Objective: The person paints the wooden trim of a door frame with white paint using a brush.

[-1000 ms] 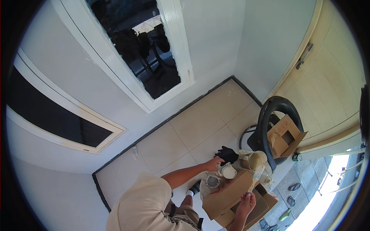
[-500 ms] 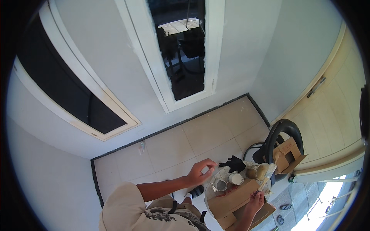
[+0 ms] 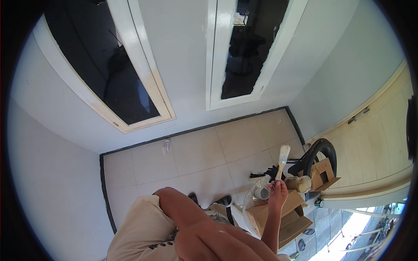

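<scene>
My right hand is closed around the handle of a paintbrush. The brush stands bristles up, and pale paint coats its bristles. Beneath and beside that hand are an opened cardboard box and a cup with a grey inside. A black glove lies just behind the brush handle, partly hidden by it. My left hand is raised very near the camera at the lower edge, its arm bent at the elbow. Its fingers run out of the picture, so their pose is unclear.
A cloudy tan container lies beside a smaller cardboard box on a black chair. A small clear item lies on the floor tiles. Two white-framed windows are in the wall; a cream door stands right.
My right hand has lifted the paintbrush up and leftward, away from the box. My left hand has drawn back from near the cups toward the camera. The view has turned left.
</scene>
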Available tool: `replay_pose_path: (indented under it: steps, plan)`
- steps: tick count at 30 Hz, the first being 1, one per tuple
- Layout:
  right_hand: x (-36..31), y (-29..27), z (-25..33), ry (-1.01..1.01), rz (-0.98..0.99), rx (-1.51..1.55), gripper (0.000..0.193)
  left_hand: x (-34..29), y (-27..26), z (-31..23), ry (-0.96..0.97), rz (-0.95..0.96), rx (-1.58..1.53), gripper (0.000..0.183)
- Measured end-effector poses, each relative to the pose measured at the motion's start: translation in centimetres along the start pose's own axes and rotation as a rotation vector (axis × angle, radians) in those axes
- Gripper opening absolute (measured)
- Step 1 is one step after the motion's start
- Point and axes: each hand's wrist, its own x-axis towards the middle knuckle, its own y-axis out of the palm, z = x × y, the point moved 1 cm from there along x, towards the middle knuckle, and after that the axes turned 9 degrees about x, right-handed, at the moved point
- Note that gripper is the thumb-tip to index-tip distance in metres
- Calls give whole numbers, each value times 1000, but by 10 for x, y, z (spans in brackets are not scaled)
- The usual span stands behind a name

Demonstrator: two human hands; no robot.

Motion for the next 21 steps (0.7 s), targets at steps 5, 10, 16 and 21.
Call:
replay_pose_path:
  steps: [5,10,16,21]
  plan:
    - [-17,50,-22,67,133,-18,15,14,-46,-46,193,260,-21,17]
    - [-29,98,-41,93,224,-45,16,3,-56,-77,606,361,-70,34]
    - [-59,138,-65,145,328,-73,18,-46,-68,-120,419,338,-77,40]
    - [-79,160,-74,176,367,-79,17,-70,-71,-135,223,311,-114,46]
